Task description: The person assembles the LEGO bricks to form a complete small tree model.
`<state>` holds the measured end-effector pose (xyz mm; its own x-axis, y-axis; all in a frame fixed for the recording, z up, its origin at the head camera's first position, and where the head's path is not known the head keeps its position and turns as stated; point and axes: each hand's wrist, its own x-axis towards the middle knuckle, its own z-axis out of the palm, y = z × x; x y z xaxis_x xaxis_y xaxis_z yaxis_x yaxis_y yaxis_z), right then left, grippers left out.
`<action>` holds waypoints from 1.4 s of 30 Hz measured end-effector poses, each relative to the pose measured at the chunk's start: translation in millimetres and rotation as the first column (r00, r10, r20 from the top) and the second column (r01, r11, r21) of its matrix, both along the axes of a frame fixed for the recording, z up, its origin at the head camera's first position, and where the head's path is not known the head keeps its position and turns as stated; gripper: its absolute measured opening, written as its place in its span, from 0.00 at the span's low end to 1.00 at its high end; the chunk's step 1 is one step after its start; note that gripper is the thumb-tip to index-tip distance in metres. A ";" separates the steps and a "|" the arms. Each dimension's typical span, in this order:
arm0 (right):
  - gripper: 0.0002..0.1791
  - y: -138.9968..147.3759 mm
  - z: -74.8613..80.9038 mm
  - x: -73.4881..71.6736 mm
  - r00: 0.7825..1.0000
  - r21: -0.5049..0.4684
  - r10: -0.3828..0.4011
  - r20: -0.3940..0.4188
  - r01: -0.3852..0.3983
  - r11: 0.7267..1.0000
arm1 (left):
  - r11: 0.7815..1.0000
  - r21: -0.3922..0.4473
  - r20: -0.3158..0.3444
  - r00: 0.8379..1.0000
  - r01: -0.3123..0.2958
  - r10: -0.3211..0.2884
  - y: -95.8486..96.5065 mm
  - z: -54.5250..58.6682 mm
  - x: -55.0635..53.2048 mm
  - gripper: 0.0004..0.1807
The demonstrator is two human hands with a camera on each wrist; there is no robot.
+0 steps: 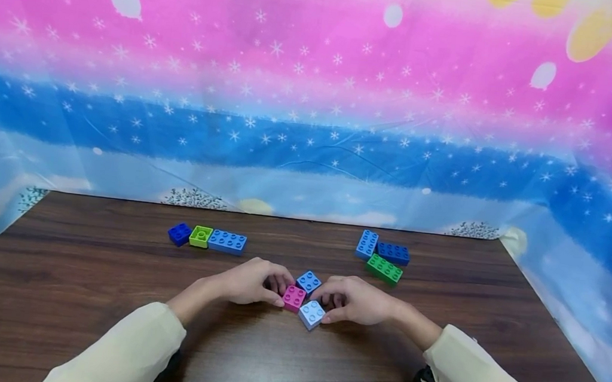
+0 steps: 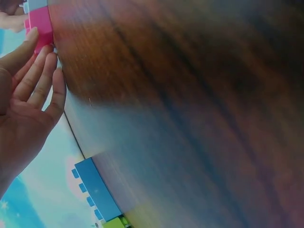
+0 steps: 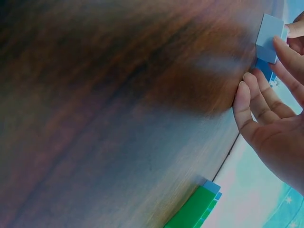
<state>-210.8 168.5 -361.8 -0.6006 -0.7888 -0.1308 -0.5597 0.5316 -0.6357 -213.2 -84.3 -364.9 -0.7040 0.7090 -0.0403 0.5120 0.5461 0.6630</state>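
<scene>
Three square building bricks lie close together on the table between the two hands: a pink brick (image 1: 294,298), a blue brick (image 1: 308,282) behind it and a pale blue brick (image 1: 312,315) in front. My left hand (image 1: 257,282) pinches the pink brick, its thumb on the near side and fingers at the far side. From the right, my right hand (image 1: 358,301) holds the pale blue brick with the thumb on its side, also seen in the right wrist view. The right index fingertip lies by the blue brick; whether they touch I cannot tell.
Back left, a dark blue brick (image 1: 179,234), a lime brick (image 1: 201,237) and a long blue brick (image 1: 227,242) form a row. Back right lie another long blue brick (image 1: 367,244), a navy brick (image 1: 393,253) and a green brick (image 1: 384,269). A printed cloth (image 1: 309,155) hangs behind the table.
</scene>
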 end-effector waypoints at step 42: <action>0.17 -31.0 9.0 3.8 0.979 -0.114 -0.178 -0.101 0.166 0.979 | 0.996 0.086 -0.043 0.999 0.001 0.003 -0.6 -3.2 5.7 0.11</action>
<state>-207.1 137.5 -352.7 -0.7345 -0.6783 0.0214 -0.5353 0.5597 -0.6326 -207.5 -85.0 -368.1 -0.7046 0.7078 0.0513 0.5405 0.4884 0.6850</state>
